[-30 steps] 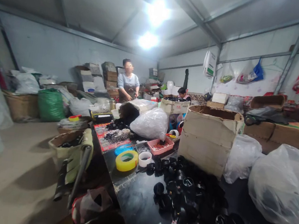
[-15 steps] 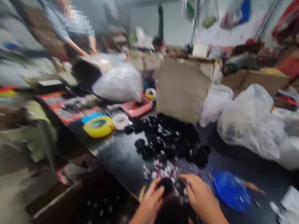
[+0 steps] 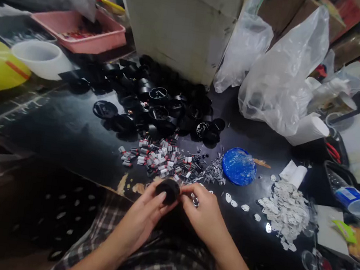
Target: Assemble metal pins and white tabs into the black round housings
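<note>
Near the table's front edge, my left hand [image 3: 144,216] grips a round black part [image 3: 167,191] between thumb and fingers. My right hand [image 3: 201,211] is closed beside it, its fingertips at the part's right side, with a small shiny piece [image 3: 195,200] among its curled fingers. Just beyond the hands lies a heap of small grey and white pieces with red bands [image 3: 163,157], and to its right thin metal pins [image 3: 215,171]. Behind these are piled black round housings [image 3: 160,106].
A blue lid [image 3: 239,166] lies right of the pins, and flat white pieces [image 3: 286,211] are heaped further right. A pink tray [image 3: 79,40], tape rolls [image 3: 40,59] and a large upright panel [image 3: 181,24] stand behind. Plastic bags [image 3: 280,77] are at back right.
The view has tilted down and come closer to the table; the person at the back left is out of view. The black part is still in my left hand, with my right hand now against it.
</note>
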